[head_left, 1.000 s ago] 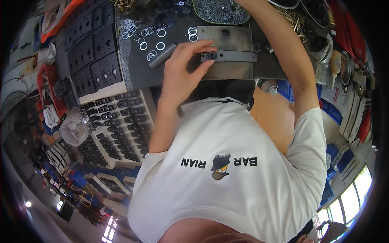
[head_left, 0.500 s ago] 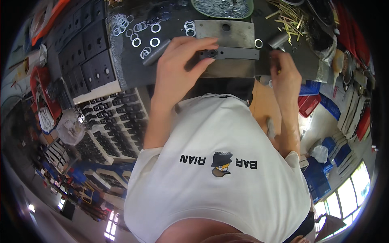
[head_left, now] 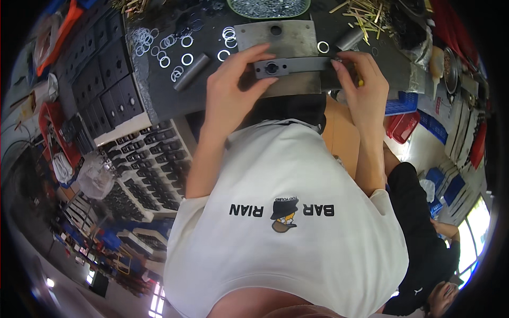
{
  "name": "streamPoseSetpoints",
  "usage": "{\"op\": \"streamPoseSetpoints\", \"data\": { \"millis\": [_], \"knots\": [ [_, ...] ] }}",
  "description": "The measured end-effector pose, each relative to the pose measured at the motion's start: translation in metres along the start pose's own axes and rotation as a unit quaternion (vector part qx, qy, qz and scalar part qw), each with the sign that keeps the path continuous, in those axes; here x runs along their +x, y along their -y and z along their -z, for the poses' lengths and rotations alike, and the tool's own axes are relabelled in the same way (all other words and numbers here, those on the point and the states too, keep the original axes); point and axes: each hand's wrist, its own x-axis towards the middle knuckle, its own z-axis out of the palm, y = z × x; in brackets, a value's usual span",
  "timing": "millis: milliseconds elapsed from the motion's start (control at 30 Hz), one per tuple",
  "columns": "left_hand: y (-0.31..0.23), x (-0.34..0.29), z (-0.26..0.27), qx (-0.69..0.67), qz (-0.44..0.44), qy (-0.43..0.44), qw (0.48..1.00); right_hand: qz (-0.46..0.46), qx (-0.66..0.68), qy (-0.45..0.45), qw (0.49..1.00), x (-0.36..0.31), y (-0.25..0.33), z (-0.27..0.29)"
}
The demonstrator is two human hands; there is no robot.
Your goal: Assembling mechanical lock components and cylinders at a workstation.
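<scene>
A flat grey metal bar (head_left: 305,65) lies across a steel plate (head_left: 275,35), with a round dark hole and small holes at its left end. My left hand (head_left: 230,87) straddles that end, its index finger at the upper edge and thumb at the lower edge. At the bar's other end, my right hand (head_left: 366,79) pinches thumb and index finger together around a small part I cannot make out. Something small and yellow (head_left: 361,82) shows by its curled fingers. A grey metal cylinder (head_left: 191,71) lies left of my left hand; another cylinder (head_left: 350,39) lies beyond my right.
Several metal rings (head_left: 186,59) are scattered on the dark bench. A green-rimmed tray (head_left: 269,16) of small shiny parts and thin yellowish sticks (head_left: 368,16) are at the back. Dark drilled plates (head_left: 111,87) line the left. A person in black (head_left: 416,238) is at lower right.
My right hand has moved left from beside the far cylinder to the bar's right end. The bar is slightly tilted now. The view has shifted, and a person in black shows at right.
</scene>
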Motion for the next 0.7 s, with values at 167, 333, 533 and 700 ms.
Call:
{"op": "streamPoseSetpoints", "data": {
  "millis": [167, 333, 533, 700],
  "knots": [
    [0.002, -0.002, -0.007, -0.038, 0.016, 0.000, 0.999, 0.162, 0.117, 0.078, 0.977, 0.004, 0.050, -0.019],
    [-0.004, -0.001, -0.006, -0.036, 0.038, 0.003, 0.999, 0.206, 0.092, 0.081, 0.971, 0.006, 0.053, -0.037],
    [-0.006, 0.005, 0.006, 0.011, 0.036, 0.038, 0.999, 0.181, 0.081, 0.131, 0.971, 0.017, 0.059, -0.023],
    [-0.004, 0.074, 0.032, 0.178, -0.089, 0.024, 0.980, 0.294, 0.011, 0.028, 0.955, 0.095, 0.048, -0.026]
  ]
}}
